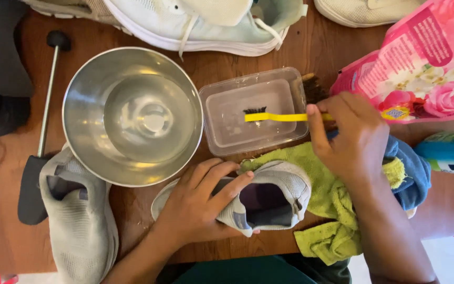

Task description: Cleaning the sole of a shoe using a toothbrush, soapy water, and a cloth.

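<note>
My left hand (200, 202) grips a grey slip-on shoe (279, 197) lying on its side at the table's front, the opening facing me. My right hand (350, 134) holds a yellow-handled toothbrush (274, 117), its dark bristles dipped into a clear plastic container (253, 110) holding a little water. The shoe rests partly on a green cloth (327, 205).
A steel bowl (132, 115) with water stands left of the container. A second grey shoe (80, 215) lies at front left beside a long-handled black tool (43, 137). White sneakers (206, 26) line the back edge. A pink flowered pouch (426, 63), a wooden brush (313, 87) and a blue cloth (411, 171) sit right.
</note>
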